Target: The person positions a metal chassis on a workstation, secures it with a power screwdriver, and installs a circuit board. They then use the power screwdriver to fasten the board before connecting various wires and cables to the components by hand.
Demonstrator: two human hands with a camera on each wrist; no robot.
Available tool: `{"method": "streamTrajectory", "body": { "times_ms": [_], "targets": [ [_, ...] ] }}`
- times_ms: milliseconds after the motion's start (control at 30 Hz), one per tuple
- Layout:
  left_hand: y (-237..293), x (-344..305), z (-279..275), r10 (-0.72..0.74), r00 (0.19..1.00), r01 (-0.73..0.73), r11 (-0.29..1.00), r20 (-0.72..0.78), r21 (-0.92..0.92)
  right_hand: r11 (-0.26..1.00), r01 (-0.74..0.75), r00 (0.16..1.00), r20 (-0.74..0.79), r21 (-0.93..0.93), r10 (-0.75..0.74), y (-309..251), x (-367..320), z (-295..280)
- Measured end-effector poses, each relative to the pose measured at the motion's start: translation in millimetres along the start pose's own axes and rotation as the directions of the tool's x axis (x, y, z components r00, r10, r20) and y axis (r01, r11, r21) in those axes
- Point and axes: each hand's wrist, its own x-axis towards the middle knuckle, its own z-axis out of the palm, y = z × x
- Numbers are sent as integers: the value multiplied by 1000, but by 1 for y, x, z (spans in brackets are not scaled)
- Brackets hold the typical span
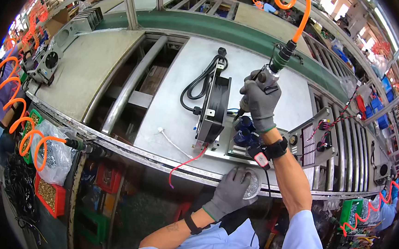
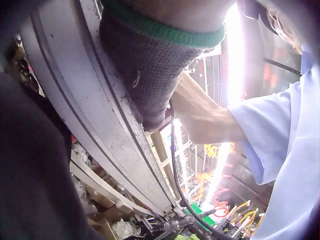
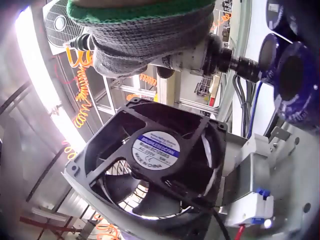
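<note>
My right hand (image 1: 262,103), in a grey knit glove, grips an air screwdriver (image 1: 269,74) fed by an orange coiled hose. Its bit end points down beside several blue cylindrical capacitors (image 1: 244,133) on a metal chassis; the right wrist view shows the driver's nose (image 3: 245,67) close to them. A black square fan (image 3: 155,150) stands upright on the chassis, left of the driver. At the bench's near edge my gloved left hand (image 1: 230,191) holds a round dish (image 1: 253,185) of small metal screws, its fingers at the rim. In the left wrist view the glove (image 2: 145,70) hides the dish.
A black power cord (image 1: 186,95) lies coiled behind the fan. Red and white wires (image 1: 175,143) spread toward the bench edge. On the right a perforated metal panel (image 1: 316,137) stands by rollers (image 1: 345,151). Red parts bins (image 1: 49,195) sit lower left.
</note>
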Motion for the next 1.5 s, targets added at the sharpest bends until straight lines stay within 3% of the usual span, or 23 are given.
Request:
{"method": "streamTrajectory", "body": {
  "times_ms": [300,433,467,567,633,667,767,867,900,967,1200,1300,1333,1367,1467,1500],
  "targets": [
    [2,2,-3,-16,999,15,1000,50,17,996,-77,997,18,-38,77,-7,-5,-2],
    [6,7,-14,-40,996,38,999,84,22,996,71,997,33,60,-73,-17,21,10],
    [8,10,-16,-59,992,57,998,109,17,993,31,999,26,115,-34,-24,35,14],
    [9,13,-19,-59,987,55,998,152,29,981,187,982,-2,46,-187,-23,100,30],
    [9,16,-21,-44,986,35,997,163,62,995,91,992,-95,47,-86,-23,145,42],
    [9,20,-25,-40,983,30,998,181,56,992,-30,987,-163,-122,10,-20,170,43],
    [5,23,-28,-19,981,8,998,194,54,920,-119,953,-301,-373,1,-1,237,31],
    [0,23,-24,-5,988,-5,998,157,66,883,-172,923,-384,-437,-10,26,304,-6],
    [0,23,-25,-6,986,-11,995,169,99,893,-189,920,-392,-407,16,26,319,-18],
    [9,29,-38,-98,961,108,994,258,-24,911,-222,911,-406,-348,68,21,347,-42],
    [-8,19,-14,-20,984,18,1000,179,12,901,-266,933,-328,-343,150,63,420,-107],
    [-11,18,-12,12,981,-8,1000,195,-22,924,-195,936,-343,-328,76,84,421,-108],
    [-11,21,-15,9,975,-4,1000,222,-23,906,-186,944,-325,-380,58,95,425,-112],
    [-9,22,-19,-3,967,10,1000,254,-26,809,-188,939,-344,-557,-18,111,435,-119],
    [-7,27,-20,-8,978,4,1000,210,16,569,-383,917,-377,-728,135,92,377,-92],
    [-8,29,-20,9,986,-18,998,169,53,477,-302,952,-284,-825,112,107,366,-88]
  ]
}}
